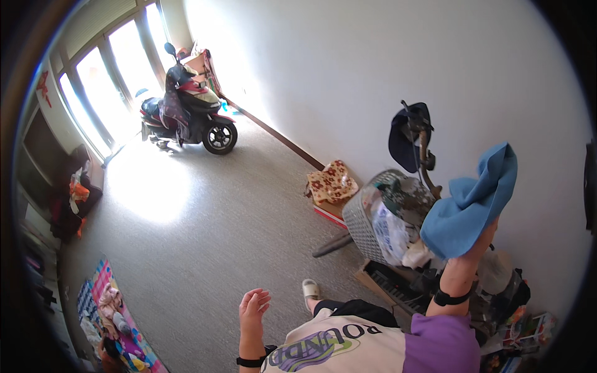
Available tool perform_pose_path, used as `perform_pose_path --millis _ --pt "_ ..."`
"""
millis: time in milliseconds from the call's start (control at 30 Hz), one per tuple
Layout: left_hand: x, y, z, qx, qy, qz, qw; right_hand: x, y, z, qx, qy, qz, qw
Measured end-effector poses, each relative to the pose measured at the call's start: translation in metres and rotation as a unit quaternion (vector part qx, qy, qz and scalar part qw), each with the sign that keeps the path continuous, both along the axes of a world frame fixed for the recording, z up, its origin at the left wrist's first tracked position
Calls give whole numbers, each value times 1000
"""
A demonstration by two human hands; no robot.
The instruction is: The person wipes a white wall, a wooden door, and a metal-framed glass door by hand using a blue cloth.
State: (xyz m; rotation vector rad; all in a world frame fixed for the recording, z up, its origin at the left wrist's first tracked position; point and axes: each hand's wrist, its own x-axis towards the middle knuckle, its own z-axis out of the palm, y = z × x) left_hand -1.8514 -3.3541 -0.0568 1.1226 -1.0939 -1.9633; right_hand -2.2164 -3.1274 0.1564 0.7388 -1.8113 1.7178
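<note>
A blue cloth (471, 205) is raised at the right, in front of the white wall. It covers most of my right hand (488, 233), which grips it at the end of the outstretched arm; the fingers are hidden. My left hand (255, 300) hangs in the air over the grey floor, fingers loosely bent and slightly apart, holding nothing. Just beyond the cloth stands a bicycle with a grey basket (359, 224) full of bags and fabric. A dark cap (403, 140) hangs on its handlebar (423, 154).
Below the bicycle basket lies an open cardboard box (373, 275) with dark contents. A flowered bag (332, 182) rests on a red-edged box by the wall. Near the bright glass doors stands a scooter (191, 112). A colourful mat (135, 333) with clothes lies at lower left.
</note>
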Motion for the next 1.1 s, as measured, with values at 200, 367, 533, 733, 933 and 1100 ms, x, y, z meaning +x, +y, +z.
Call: perform_pose_path --millis 200,367,533,733,933,1100 --pt "-29 -113 26 -55 -10 37 998 -17 -116 -21 -191 -167 226 940" --pt "-75 -187 34 -63 3 56 996 -32 -197 -26 -240 -320 336 853" --pt "-106 -252 30 -21 -1 -7 1000 -49 -234 -47 -230 -316 279 877" --pt "-143 -374 13 -129 -17 -112 985 -49 -290 -67 -271 -331 183 885" --pt "-189 -488 28 -74 11 -136 988 -61 -397 -83 -225 -329 131 908" --pt "-211 -563 19 -37 -25 -158 986 -75 -454 -96 -145 -334 137 921"
